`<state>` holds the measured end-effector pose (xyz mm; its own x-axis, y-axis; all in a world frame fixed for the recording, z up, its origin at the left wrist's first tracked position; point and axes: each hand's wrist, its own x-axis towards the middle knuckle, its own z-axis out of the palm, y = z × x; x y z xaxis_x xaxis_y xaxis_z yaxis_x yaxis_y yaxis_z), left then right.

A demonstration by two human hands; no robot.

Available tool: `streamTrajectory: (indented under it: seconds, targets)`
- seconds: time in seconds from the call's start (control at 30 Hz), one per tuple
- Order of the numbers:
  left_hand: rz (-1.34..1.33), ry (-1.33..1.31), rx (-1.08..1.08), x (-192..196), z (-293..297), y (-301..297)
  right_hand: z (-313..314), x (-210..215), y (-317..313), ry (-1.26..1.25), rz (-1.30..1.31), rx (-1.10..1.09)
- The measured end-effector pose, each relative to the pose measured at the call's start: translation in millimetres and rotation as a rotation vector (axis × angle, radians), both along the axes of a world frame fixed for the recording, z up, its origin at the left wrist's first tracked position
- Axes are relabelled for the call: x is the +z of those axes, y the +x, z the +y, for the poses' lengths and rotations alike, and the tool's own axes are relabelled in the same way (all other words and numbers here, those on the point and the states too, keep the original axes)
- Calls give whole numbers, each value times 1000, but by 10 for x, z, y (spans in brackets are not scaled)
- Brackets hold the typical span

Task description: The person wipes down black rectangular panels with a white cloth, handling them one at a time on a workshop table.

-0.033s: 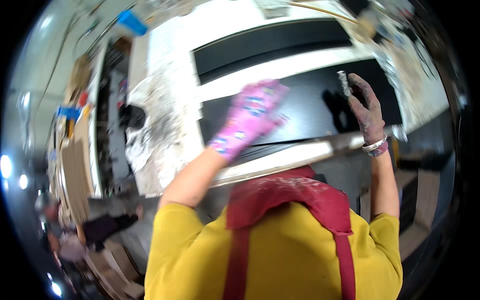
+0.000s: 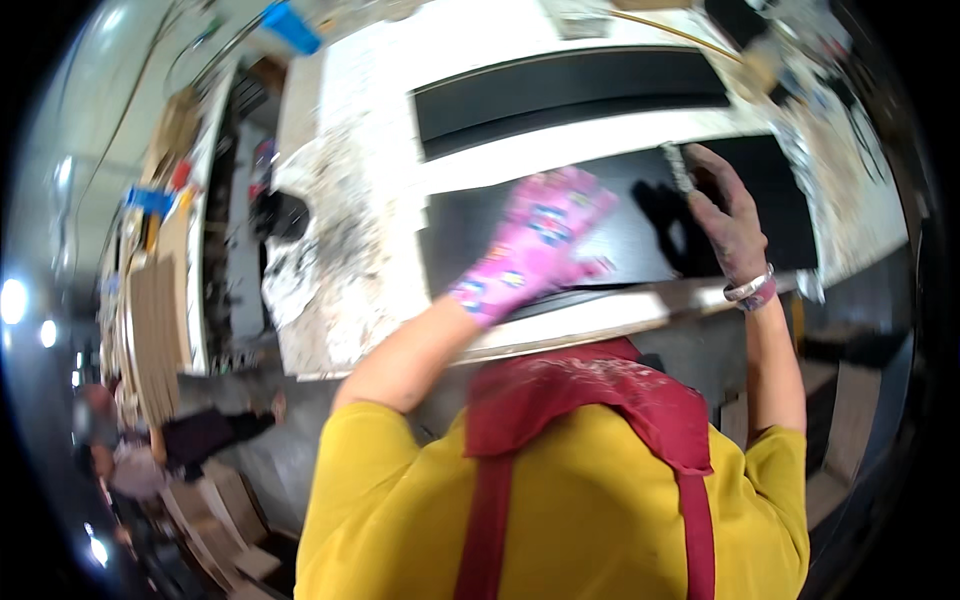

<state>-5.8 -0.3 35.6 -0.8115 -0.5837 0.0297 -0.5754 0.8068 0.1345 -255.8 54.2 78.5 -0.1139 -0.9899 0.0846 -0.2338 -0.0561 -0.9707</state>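
A flat black panel [image 2: 640, 215] lies on the white worktable in front of me. My left hand [image 2: 548, 222], in a pink patterned glove, rests on its left part; the fingers look stretched out and the thumb stands apart, slightly blurred. Over the panel's right part my right hand [image 2: 731, 215], in a stained glove with a silvery band at the wrist, pinches a short speckled whitish stick [image 2: 677, 167] between thumb and fingers. Its shadow falls on the glossy surface. Whether the stick touches the panel I cannot tell.
Behind lies a second black board [image 2: 570, 95]. The worktable [image 2: 350, 130] is stained at its left. A yellowish rod [image 2: 680, 35] and clutter sit at the back right. A black object [image 2: 280, 215] and a shelf stand left. Another person [image 2: 200, 440] is at the lower left.
My right hand and the stick have shifted slightly left over the panel. The view has turned a little, so the table appears farther right. My left hand stays on the panel's left part.
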Motion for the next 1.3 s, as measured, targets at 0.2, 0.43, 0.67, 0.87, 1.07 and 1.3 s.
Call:
streamTrajectory:
  seconds: [0.2, 0.43, 0.67, 0.87, 1.07, 1.3]
  targets:
    - [435, 84, -17, -243, 375, -80, -1150, 288, 2455, 94, 446, 615]
    - [226, -243, 18, -335, 343, -158, -1383, -495, 3386, -237, 706, 929]
    - [98, 191, 18, 281, 142, -307, -1142, 492, -160, -169, 614, 209]
    - [206, -113, 67, 214, -333, -845, 69, -314, -3654, 352, 817, -546]
    - [-57, 383, 348, 271, -448, -1126, 172, -1264, -3517, 398, 939, -310]
    - [52, 203, 338, 23, -460, -1083, 882, -952, -3675, 347, 223, -841]
